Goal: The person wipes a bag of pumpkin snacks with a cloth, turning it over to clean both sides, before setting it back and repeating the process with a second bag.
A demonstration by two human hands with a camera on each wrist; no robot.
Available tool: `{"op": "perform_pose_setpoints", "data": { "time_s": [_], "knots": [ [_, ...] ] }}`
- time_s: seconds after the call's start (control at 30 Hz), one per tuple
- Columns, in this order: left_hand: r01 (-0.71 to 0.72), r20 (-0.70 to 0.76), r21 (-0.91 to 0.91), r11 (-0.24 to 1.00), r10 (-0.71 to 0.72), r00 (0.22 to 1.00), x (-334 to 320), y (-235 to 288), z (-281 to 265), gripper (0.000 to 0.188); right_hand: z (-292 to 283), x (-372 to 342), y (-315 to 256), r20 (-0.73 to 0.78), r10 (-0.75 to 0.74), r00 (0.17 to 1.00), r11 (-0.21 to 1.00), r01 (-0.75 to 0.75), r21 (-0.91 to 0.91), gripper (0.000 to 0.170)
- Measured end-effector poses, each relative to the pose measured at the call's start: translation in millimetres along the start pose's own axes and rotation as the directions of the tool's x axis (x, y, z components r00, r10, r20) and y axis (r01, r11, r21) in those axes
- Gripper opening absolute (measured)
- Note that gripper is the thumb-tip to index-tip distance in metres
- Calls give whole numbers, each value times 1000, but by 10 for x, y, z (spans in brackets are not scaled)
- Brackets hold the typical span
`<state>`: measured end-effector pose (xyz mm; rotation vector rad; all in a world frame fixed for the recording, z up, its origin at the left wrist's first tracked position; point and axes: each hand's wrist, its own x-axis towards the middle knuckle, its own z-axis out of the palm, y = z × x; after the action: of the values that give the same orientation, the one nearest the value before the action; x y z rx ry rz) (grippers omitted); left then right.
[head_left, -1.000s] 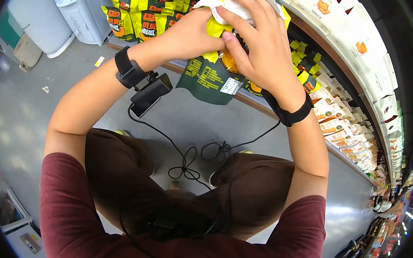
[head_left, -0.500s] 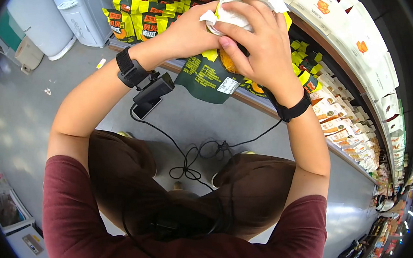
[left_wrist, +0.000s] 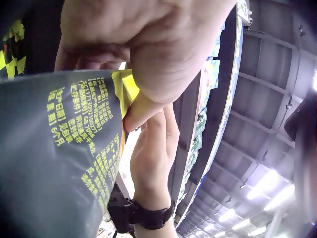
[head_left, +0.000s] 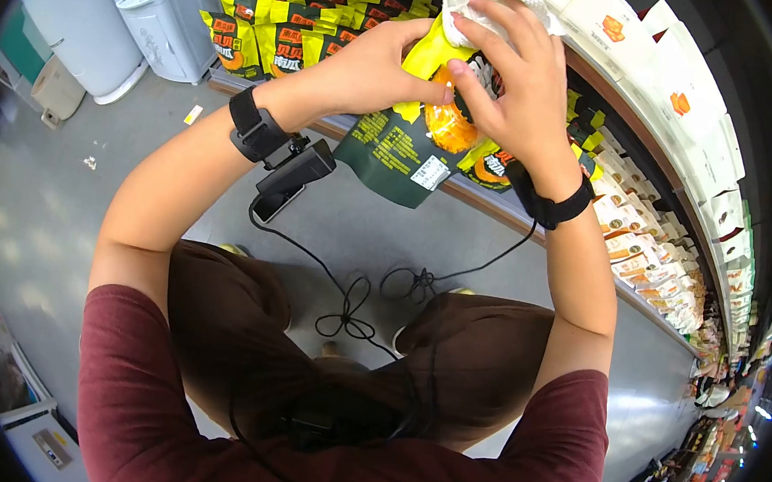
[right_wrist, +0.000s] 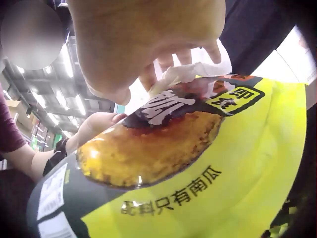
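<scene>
A green and yellow snack bag (head_left: 392, 150) with a pumpkin picture hangs in front of the shelf. My left hand (head_left: 374, 67) grips its left edge, thumb on the near face; in the left wrist view that thumb pinches the yellow strip of the bag (left_wrist: 59, 144). My right hand (head_left: 519, 87) holds a white cloth or tissue (head_left: 461, 9) against the bag's upper part, fingers bent over it. In the right wrist view, the white tissue (right_wrist: 198, 72) lies under the fingers of the right hand (right_wrist: 148, 44), against the bag's printed face (right_wrist: 247, 144).
Rows of similar bags (head_left: 288, 44) stand on the shelf behind. White packages (head_left: 642, 254) and white boxes (head_left: 692, 103) line the shelves at right. A water dispenser (head_left: 153, 14) stands at the back left. Wrist devices' black cables (head_left: 311, 257) hang above the floor.
The bag and both hands have shifted slightly right. The right hand and the tissue have moved up and right on the bag, showing more of the pumpkin picture.
</scene>
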<state>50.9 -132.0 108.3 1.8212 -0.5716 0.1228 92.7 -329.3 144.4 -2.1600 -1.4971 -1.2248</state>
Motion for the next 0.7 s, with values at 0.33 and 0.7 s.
{"op": "perform_pose_setpoints", "data": {
  "time_s": [0.33, 0.7],
  "knots": [
    [-110, -68, 80, 991, 115, 991, -6, -186, 55, 45, 51, -61, -104, 24, -79, 997, 983, 74, 166, 28],
    [-27, -55, -212, 977, 16, 998, -7, -88, 93, 49, 65, -181, 204, -11, 105, 994, 986, -103, 130, 45]
  ]
}}
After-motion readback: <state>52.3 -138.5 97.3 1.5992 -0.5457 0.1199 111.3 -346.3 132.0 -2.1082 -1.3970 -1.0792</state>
